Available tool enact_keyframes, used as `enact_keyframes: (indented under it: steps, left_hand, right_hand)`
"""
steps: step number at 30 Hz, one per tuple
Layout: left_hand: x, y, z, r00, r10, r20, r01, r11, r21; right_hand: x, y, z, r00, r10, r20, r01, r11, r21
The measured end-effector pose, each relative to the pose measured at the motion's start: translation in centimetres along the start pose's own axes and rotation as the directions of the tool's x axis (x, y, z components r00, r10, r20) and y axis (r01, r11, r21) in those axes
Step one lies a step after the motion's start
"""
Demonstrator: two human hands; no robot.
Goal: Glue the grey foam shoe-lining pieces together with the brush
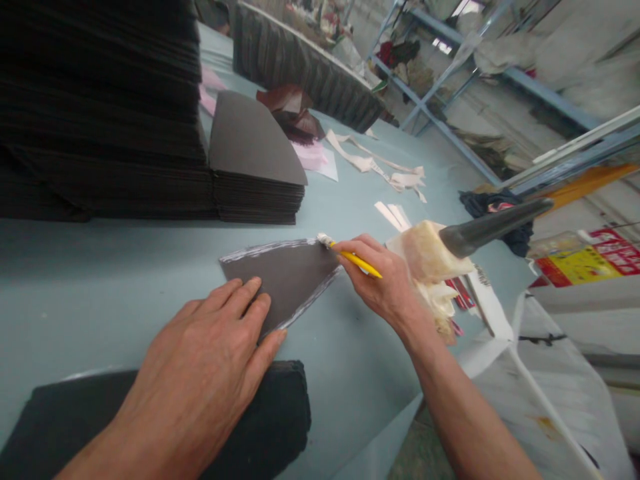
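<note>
- At the near edge, a black slab (280,420) is lying on the bench (360,367); the left forearm is covering its middle and the picture's lower edge is cutting it off.
- The left hand (207,347) is resting flat with fingers a little apart, the fingertips touching a dark panel (285,280).
- The panel is lying flat at the middle of the bench, its long axis running from lower left to upper right; the wide end is facing the left hand, the narrow end is pointing toward the right hand.
- White coating (260,251) is lining the panel's far edge and its lower right edge; the left hand is hiding part of the wide end, the right hand the tip of the narrow one.
- The right hand (383,287) is pinching a yellow brush (367,267), its bristles pointing up and left and touching the far edge; the fingers are concealing part of the handle.
- Just right, a cream block (425,250) is standing with a dark handle (493,227) slanting out; what it is, I cannot tell.
- Beyond the panel, a stack of dark panels (257,143) is rising beside taller dark piles (100,113), which the frame is cropping.
- Farther off, pale strips (367,163) are lying loose, and blue shelving (435,113) is holding blurred, unclear goods.
</note>
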State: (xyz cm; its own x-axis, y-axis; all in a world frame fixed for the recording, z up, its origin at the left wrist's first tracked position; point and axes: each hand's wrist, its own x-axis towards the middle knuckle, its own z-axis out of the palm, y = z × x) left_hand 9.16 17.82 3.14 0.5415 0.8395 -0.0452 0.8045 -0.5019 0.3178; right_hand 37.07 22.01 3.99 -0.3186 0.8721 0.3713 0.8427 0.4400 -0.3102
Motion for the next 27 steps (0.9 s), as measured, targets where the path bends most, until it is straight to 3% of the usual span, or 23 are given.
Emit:
enact_keyframes:
  steps: [7, 13, 19, 27]
  left_hand:
    - [0.0, 0.0, 0.1, 1.000, 0.007, -0.008, -0.007, 1.000, -0.005]
    - [-0.2, -0.2, 0.5, 1.000, 0.002, -0.010, -0.001, 0.999, 0.036]
    - [0.0, -0.1, 0.9, 0.999, 0.021, -0.036, -0.017, 0.993, 0.117]
    - [0.2, 0.4, 0.1, 1.000, 0.015, 0.021, -0.018, 0.990, 0.138]
  right_hand:
    - [0.6, -1.1, -0.1, 1.000, -0.027, 0.011, 0.027, 1.000, 0.003]
    - [0.1, 0.4, -0.2, 1.000, -0.003, -0.026, 0.000, 0.995, -0.101]
    - [0.0, 0.6, -0.3, 1.000, 0.000, -0.009, 0.000, 0.998, -0.067]
    - [-0.1, 1.1, -0.2, 0.999, 0.009, -0.042, -0.015, 0.989, -0.150]
